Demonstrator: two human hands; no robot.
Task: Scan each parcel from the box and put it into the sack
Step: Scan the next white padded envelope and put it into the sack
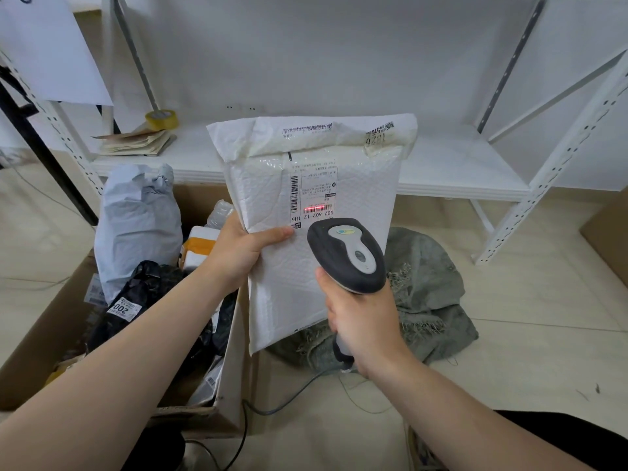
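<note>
The left hand (238, 253) pinches the white padded parcel (306, 239) by its edge at frame centre, thumb across the front. The right hand (360, 317) clenches the scanner (346, 254) — red line on the barcode label (314, 198). The floppy mailer may sag and break the read. The sack (428, 294), apparently slumped shut, lies behind it; the box (40, 334) sits lower left.

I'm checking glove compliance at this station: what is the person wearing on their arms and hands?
Nothing visible. The left hand and right hand are bare: no gloves, rings or watch. The left forearm and right forearm are uncovered too, no sleeve in frame.
</note>
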